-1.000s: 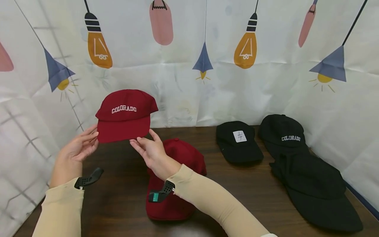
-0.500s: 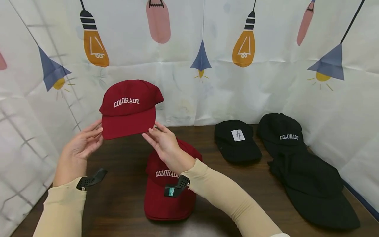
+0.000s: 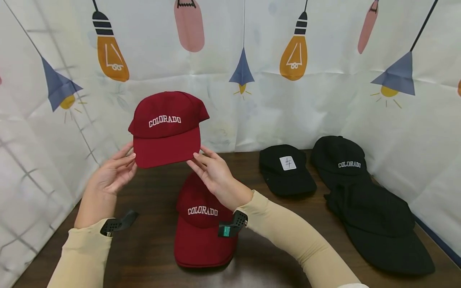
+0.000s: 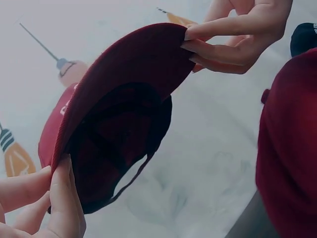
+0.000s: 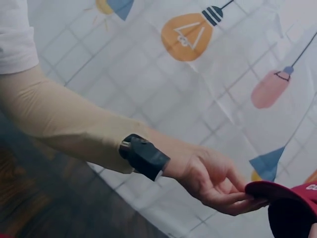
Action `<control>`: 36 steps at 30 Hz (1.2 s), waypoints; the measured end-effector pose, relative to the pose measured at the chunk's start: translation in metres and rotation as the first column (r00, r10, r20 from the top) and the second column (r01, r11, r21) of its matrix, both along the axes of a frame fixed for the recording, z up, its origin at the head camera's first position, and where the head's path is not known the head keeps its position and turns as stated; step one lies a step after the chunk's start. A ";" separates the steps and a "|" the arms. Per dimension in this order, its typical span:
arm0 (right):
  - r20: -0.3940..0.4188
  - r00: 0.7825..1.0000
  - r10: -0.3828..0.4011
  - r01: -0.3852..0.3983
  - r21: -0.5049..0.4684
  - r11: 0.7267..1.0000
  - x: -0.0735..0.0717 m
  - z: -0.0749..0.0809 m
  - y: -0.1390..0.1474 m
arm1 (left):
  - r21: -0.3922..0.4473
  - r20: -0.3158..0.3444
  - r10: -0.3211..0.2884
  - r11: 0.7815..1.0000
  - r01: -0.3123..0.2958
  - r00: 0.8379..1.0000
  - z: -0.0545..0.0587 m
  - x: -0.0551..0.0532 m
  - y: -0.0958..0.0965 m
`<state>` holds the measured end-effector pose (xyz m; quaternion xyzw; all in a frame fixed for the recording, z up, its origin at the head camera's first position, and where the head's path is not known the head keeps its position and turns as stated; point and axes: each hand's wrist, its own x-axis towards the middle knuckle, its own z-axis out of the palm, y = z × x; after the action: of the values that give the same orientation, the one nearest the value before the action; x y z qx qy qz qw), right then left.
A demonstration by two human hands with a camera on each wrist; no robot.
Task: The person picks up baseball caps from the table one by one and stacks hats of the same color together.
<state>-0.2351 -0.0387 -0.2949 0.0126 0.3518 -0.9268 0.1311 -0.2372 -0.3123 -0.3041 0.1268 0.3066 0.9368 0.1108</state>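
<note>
A red baseball cap (image 3: pixel 166 149) with white COLORADO lettering is held up above the table, crown away and brim toward me. My left hand (image 3: pixel 111 174) pinches the brim's left corner, and my right hand (image 3: pixel 216 174) pinches the right corner. In the left wrist view the dark underside of the cap (image 4: pixel 129 89) shows, with the strap opening at its back. The right wrist view has the left hand (image 5: pixel 215 181) at the brim's edge. Below the right hand, a second red COLORADO cap (image 3: pixel 205 244) rests on the table, partly covered by the right hand and wrist strap.
To the right on the brown table (image 3: pixel 144 256) lie a black cap with a white marked label (image 3: pixel 287 163), a black COLORADO cap (image 3: pixel 338 156) and a larger black cap (image 3: pixel 381 224) overlapping it. A white patterned curtain (image 3: pixel 216 108) hangs behind.
Both hands have carried the held red cap up and to the right. The red cap on the table shows more of its lettering now. The black caps have stayed in place.
</note>
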 end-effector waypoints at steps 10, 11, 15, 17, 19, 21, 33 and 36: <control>0.006 1.000 0.026 -0.026 0.006 1.000 0.002 -0.001 0.026 | 0.005 0.080 -0.011 1.000 0.010 0.997 -0.002 0.001 0.021; 0.005 1.000 0.028 -0.028 0.009 1.000 0.003 -0.002 0.029 | 0.004 0.083 -0.014 1.000 0.014 0.996 -0.002 0.001 0.022; 0.002 0.999 0.038 -0.038 0.023 0.999 0.005 -0.006 0.037 | -0.005 0.074 -0.033 0.999 0.033 0.997 -0.004 0.002 0.029; 0.002 0.999 0.042 -0.042 0.026 0.999 0.007 -0.008 0.041 | -0.018 0.065 -0.037 0.999 0.038 0.997 -0.005 0.002 0.032; 0.005 0.999 0.038 -0.039 0.031 0.999 0.008 -0.010 0.045 | -0.032 0.059 -0.039 0.999 0.040 0.997 -0.006 0.002 0.035; 0.007 0.999 0.033 -0.033 0.035 0.999 0.009 -0.011 0.050 | -0.044 0.056 -0.042 0.998 0.045 0.998 -0.007 0.001 0.039; 0.035 0.999 0.017 -0.019 0.069 0.997 0.011 -0.026 0.071 | -0.126 0.067 -0.041 0.991 0.049 0.997 -0.019 -0.001 0.060; 0.033 0.999 0.012 -0.015 0.079 0.997 0.012 -0.030 0.075 | -0.119 0.090 -0.044 0.991 0.055 0.995 -0.022 -0.001 0.065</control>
<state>-0.2233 0.0359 -0.3251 0.0307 0.3861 -0.9109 0.1426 -0.2383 -0.2474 -0.3265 0.0866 0.3544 0.9181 0.1547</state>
